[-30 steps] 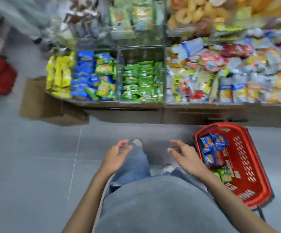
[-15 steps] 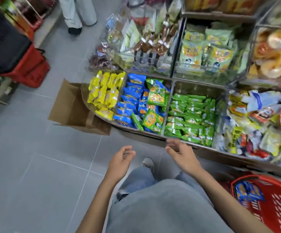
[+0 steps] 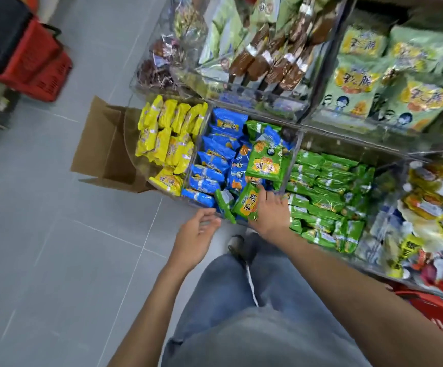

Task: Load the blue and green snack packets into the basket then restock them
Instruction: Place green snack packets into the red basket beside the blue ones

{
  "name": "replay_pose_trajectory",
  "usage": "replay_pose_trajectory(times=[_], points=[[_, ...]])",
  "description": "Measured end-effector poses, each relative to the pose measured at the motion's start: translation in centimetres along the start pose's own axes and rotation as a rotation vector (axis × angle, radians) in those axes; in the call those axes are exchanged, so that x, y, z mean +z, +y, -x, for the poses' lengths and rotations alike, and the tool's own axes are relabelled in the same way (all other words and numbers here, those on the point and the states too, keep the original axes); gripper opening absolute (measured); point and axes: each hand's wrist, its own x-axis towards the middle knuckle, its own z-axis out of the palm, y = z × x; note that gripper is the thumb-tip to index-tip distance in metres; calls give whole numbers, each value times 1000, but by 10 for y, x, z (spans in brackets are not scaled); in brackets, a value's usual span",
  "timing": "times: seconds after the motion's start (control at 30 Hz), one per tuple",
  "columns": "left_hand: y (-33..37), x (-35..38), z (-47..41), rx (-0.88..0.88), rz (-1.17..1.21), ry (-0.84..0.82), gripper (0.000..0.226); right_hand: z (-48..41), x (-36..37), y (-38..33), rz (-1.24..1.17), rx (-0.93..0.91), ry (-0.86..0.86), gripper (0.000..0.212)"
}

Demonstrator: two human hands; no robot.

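Note:
Blue snack packets (image 3: 215, 165) and green snack packets (image 3: 265, 162) fill one clear shelf bin in the middle of the head view. My right hand (image 3: 269, 210) reaches into the bin's front corner. Its fingers lie over a green snack packet (image 3: 245, 205) and the thumb sits at the packet's lower edge. My left hand (image 3: 196, 234) hovers just in front of the bin, holding nothing, fingers loosely curled and apart. Only a corner of the red basket (image 3: 440, 313) shows on the floor at the lower right; its contents are out of view.
Yellow packets (image 3: 167, 139) fill the bin to the left, slim green packets (image 3: 321, 186) the bin to the right. An open cardboard box (image 3: 103, 149) stands on the grey floor beside the shelf. Stacked red baskets (image 3: 37, 64) sit at the upper left. Upper shelves hold more snacks.
The view has swung left and closer to the shelf, leaving the red basket mostly out of frame. My right hand moved forward into the bin onto a green packet; my left hand followed to the bin's front.

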Motion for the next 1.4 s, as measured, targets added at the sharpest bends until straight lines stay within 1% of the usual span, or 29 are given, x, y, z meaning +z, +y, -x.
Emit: replay_pose_trajectory(times=[0.03,0.1,0.2,0.27,0.33,0.4,0.47,0.53,0.6,0.63,0.67,0.7,0.73,0.77,0.83,0.87,0.9,0.93,1.0,1.1,1.17,1.23,1.3,1.37,1.4], points=[[0,2,-1,-10,15,14,25,-1,4,1,21,2,24,97],[-1,5,-4,-33,35,40,23,-3,9,5,-13,-4,78,85],[-3,9,-9,-83,85,79,21,1,9,14,-178,-25,146,58],[-2,10,-12,-102,117,86,18,7,1,17,-345,10,181,42],[3,11,-16,-124,168,86,17,15,-11,15,-516,68,195,37],[10,10,-22,-136,220,67,21,22,-25,10,-685,92,193,40],[22,9,-29,-144,324,-5,21,30,-45,-2,-949,86,168,34],[33,6,-34,-154,465,-105,11,36,-62,-16,-1191,34,86,23],[41,3,-39,-146,521,-141,11,38,-76,-28,-1301,-28,-23,15],[44,0,-42,-134,540,-123,11,36,-82,-32,-1322,-44,-60,9],[46,-4,-45,-119,561,-97,11,32,-88,-33,-1333,-32,-71,8],[46,-8,-49,-108,585,-76,10,26,-93,-32,-1336,11,-52,12],[45,-12,-52,-106,603,-60,9,18,-96,-29,-1299,63,7,13],[43,-17,-54,-110,608,-52,9,8,-98,-22,-1184,94,97,14],[40,-25,-57,-131,598,-46,12,-15,-100,-8,-783,57,227,27],[37,-28,-58,-147,599,-43,13,-27,-101,-2,-575,13,234,37],[34,-31,-58,-164,610,-42,13,-38,-100,3,-395,-27,203,46],[31,-33,-58,-180,623,-41,11,-48,-100,5,-259,-55,159,57],[23,-36,-59,-212,642,-25,4,-64,-96,9,-94,-63,72,76],[15,-38,-58,-251,660,-8,3,-76,-87,12,-20,-17,23,90],[12,-38,-56,-287,667,6,6,-78,-84,11,47,7,30,90],[9,-39,-56,-315,664,20,7,-78,-82,9,127,21,83,80],[8,-41,-58,-325,664,28,7,-75,-81,7,120,31,155,66],[8,-42,-61,-338,666,35,10,-64,-84,3,-26,67,227,50],[10,-43,-62,-350,666,39,16,-57,-86,1,-162,103,264,43]])
